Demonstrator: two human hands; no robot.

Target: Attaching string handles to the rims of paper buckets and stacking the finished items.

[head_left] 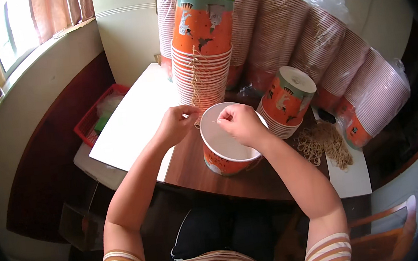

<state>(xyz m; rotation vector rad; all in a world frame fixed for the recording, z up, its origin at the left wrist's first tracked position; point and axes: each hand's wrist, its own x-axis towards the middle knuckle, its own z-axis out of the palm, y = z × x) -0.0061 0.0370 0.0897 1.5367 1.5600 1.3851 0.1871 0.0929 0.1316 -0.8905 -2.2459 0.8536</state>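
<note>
A round orange paper bucket [229, 166] with a white rim and pale inside stands upright on the table in front of me, its mouth facing up. Over its mouth, my right hand [244, 124] pinches what looks like the thin, pale end of a cord [214, 121]. My left hand [179, 124] is at the bucket's left rim, thumb and fingers pinched together; what they hold is too small to tell. Close beyond that hand rises a tall stack of nested paper buckets [203, 75], topped by an upside-down one, with twisted beige cords [196, 76] hanging down its front.
Right of the bucket is a shorter upside-down stack [287, 97]. Beside it lies a heap of beige cords [330, 143]. Several plastic-wrapped bucket stacks [280, 36] line the back. A white board [132, 123] covers the table's left part, with a red basket [86, 124] beyond its edge.
</note>
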